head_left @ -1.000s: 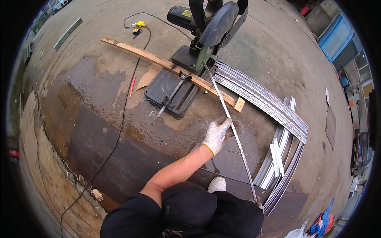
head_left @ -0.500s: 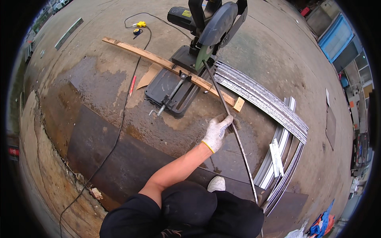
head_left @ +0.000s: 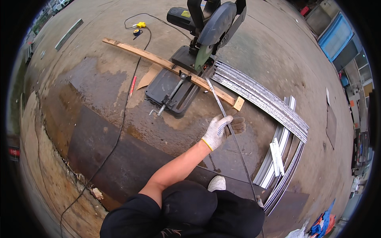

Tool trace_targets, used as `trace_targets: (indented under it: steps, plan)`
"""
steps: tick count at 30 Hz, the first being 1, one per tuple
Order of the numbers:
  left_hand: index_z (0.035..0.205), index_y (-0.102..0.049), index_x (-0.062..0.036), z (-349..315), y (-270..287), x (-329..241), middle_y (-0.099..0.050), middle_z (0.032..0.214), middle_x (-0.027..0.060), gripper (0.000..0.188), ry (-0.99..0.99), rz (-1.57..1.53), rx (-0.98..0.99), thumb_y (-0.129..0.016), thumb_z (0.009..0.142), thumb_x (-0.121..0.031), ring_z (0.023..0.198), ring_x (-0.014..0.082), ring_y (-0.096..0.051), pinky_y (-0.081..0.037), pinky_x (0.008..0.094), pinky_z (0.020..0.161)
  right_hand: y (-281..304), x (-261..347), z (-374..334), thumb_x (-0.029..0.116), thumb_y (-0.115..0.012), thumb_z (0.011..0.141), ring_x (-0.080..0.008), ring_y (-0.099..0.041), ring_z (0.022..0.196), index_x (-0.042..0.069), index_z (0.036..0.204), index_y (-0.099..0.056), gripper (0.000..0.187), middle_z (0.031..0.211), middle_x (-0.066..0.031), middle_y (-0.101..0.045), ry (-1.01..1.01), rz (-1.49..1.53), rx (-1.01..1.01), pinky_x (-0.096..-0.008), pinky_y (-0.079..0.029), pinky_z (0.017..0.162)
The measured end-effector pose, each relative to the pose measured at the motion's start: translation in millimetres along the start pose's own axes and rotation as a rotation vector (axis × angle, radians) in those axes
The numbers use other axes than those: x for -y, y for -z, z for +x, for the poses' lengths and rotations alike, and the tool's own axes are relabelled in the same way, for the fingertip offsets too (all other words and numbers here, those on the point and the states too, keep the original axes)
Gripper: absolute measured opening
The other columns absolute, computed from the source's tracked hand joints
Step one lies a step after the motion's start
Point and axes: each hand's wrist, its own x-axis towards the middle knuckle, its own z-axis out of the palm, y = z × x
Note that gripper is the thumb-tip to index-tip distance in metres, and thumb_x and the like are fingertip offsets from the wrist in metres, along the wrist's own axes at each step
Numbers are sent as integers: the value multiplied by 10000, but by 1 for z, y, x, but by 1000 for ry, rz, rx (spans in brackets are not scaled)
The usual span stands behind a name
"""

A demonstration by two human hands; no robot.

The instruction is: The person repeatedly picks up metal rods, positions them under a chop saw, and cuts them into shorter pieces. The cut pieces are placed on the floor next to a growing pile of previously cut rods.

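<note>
A long thin metal bar (head_left: 241,154) runs slantwise from the saw down past my right thigh. My left hand (head_left: 217,130), in a white knit glove with a yellow cuff, holds it near mid-length, thumb on one side and loosely extended fingers beneath. My right hand (head_left: 259,201), also gloved, is at the bar's near part beside my knee; only a bit shows, and my leg hides the rest. The bar's far end is beside the green disc of a cut-off saw (head_left: 217,25). A wooden beam (head_left: 147,56) lies across the saw's black base (head_left: 158,88).
Several silver metal profiles (head_left: 258,97) lie to the right, with short offcuts (head_left: 276,158) on others nearby. A red marker (head_left: 132,85), a tape measure (head_left: 137,32) and a yellow plug (head_left: 141,25) are on the ground. A black cable (head_left: 124,115) crosses the left side. My white shoe (head_left: 216,183) stands on dark sheeting.
The bar has turned, so a paler face shows at its upper part, and its far end has dropped slightly toward me. My left fingers have straightened out beneath it.
</note>
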Motion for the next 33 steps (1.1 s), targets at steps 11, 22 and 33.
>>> trace_targets:
  steps: [11,22,33]
  plan:
    - [1325,-543,72,5,7,2,-683,1200,213,388,26,82,36,-606,962,-49,1086,329,-691,-583,447,962,18,2,-2,328,-610,991,-186,-380,627,63,1223,-640,353,715,-34,-433,41,-3,15,-348,-326,591]
    - [1076,-622,23,16,6,2,-718,853,99,255,-247,1143,-305,-755,907,-114,691,127,-654,-533,275,607,51,1,4,664,-471,986,-186,-404,545,123,1220,-729,643,688,-81,-546,31,-97,-411,-340,-377,512]
    - [1423,-467,40,-63,-51,114,-707,1173,156,491,176,1092,528,-625,987,-122,1068,196,-678,-523,314,944,34,92,-18,304,-543,950,-135,-414,464,-16,1001,-725,372,686,-77,-603,551,304,-119,-262,-356,437]
